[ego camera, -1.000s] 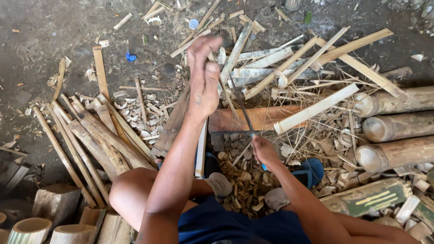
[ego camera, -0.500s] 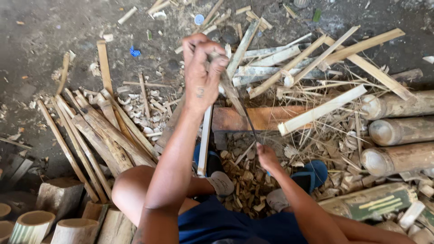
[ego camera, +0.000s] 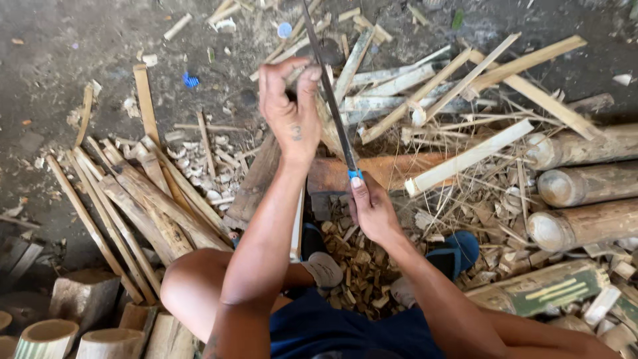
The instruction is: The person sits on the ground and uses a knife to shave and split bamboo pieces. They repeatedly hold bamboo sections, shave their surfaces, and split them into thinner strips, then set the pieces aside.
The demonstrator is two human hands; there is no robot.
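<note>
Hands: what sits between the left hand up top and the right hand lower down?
In the head view, a long dark blade spans from the left hand to the right hand; behind it lies a reddish wooden block among bamboo scraps.

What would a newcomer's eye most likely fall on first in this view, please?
Most likely the long dark blade at the centre, which the right hand grips by a blue-tipped handle while the left hand is raised beside it. Next come the split bamboo strips fanned out on the ground at left, and the thick round bamboo poles stacked at right, with chips littered between them.
</note>
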